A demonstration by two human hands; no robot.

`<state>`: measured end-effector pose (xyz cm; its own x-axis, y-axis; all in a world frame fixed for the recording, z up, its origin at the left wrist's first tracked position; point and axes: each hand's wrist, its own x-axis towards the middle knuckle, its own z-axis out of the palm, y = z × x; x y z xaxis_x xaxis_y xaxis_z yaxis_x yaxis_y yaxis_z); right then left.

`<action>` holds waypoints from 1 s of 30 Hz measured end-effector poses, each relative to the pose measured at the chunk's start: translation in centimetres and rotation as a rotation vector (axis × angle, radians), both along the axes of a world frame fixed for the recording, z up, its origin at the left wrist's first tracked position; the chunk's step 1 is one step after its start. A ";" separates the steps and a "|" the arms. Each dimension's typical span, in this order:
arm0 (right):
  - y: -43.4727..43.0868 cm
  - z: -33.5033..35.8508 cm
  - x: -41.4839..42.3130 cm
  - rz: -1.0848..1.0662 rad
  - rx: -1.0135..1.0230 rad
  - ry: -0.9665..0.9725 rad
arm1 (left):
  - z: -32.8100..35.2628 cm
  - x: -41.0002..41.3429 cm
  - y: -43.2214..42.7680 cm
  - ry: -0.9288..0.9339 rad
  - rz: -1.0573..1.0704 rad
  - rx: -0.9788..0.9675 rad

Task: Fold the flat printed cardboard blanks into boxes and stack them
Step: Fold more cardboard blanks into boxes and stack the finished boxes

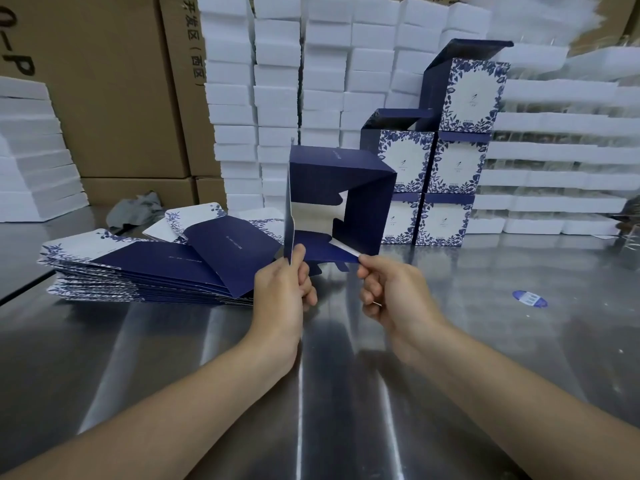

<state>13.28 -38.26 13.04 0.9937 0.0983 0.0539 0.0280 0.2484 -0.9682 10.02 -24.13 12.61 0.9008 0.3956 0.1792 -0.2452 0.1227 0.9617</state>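
A half-opened navy cardboard box (360,188) is held up above the steel table, its open end toward me with silver lining and loose bottom flaps showing. My left hand (284,282) pinches its left side panel near the lower edge. My right hand (388,292) pinches a bottom flap at the lower right. A fanned pile of flat blue-and-white printed blanks (156,268) lies on the table to the left. Several folded boxes with floral print (446,157) are stacked behind, at centre right; the top one (474,95) has its lid open.
White foam blocks (277,98) are stacked in columns along the back, with more at far left (31,161) and layered trays at right (554,174). Brown cartons (114,98) stand at back left. A blue oval sticker (530,298) lies on the steel table (346,393).
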 end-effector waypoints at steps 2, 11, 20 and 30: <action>0.0 -0.2 -0.1 0.047 -0.006 -0.005 | 0.0 -0.3 -0.4 -0.006 -0.055 0.013; 0.2 -0.1 -0.5 0.193 -0.010 -0.012 | 0.0 -0.7 -0.7 -0.058 -0.081 -0.018; 0.1 -0.1 -0.6 0.302 -0.073 -0.015 | -0.6 -0.7 -1.6 0.010 -0.220 0.114; 0.3 0.0 -0.9 0.072 -0.142 -0.200 | -0.1 -0.6 -0.8 -0.055 -0.237 0.254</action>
